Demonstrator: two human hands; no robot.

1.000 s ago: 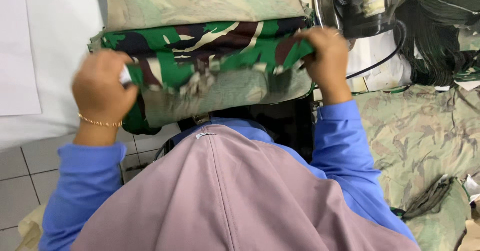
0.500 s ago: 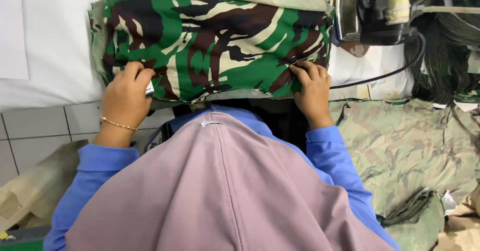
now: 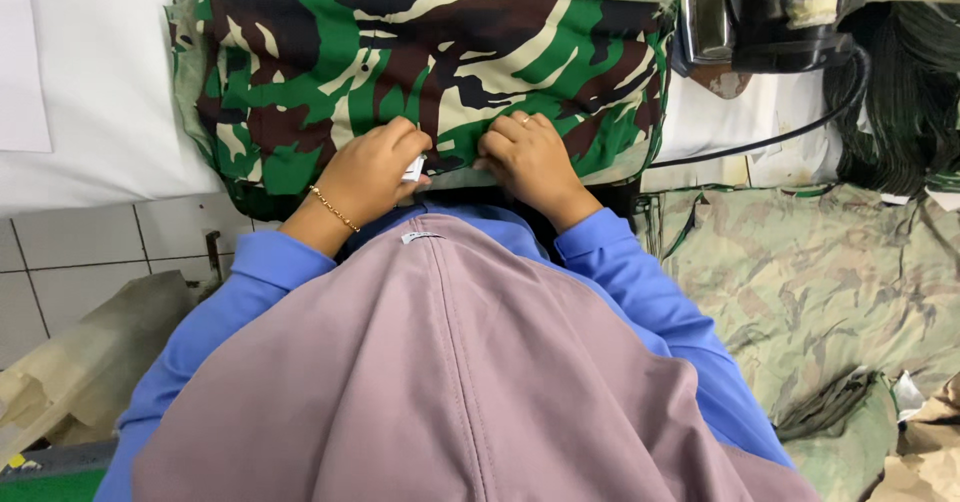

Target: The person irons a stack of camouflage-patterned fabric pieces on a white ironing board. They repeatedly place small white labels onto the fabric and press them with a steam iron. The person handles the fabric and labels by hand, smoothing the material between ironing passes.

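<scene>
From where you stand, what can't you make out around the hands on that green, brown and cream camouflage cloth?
- Head view: the small white piece under the left hand; fingers cover most of it.
- Near edge of the camouflage cloth, hidden by the right hand and the mauve head covering.
- Dark iron, cut off by the top edge.

blue sleeves (image 3: 250, 282) | mauve headscarf (image 3: 450, 382) | gold bracelet (image 3: 333, 208) | ring (image 3: 524, 120)

Even, bright, diffuse light from above; no hard glare. Soft shadow under the camouflage cloth (image 3: 430, 72) edge and between the 2 hands. White padded surface (image 3: 100, 82) near overexposed at left. Dark, low-detail corner at the iron (image 3: 760, 12), top right. Sharp focus at centre; slight wide-angle stretch toward edges. No motion blur.
</scene>
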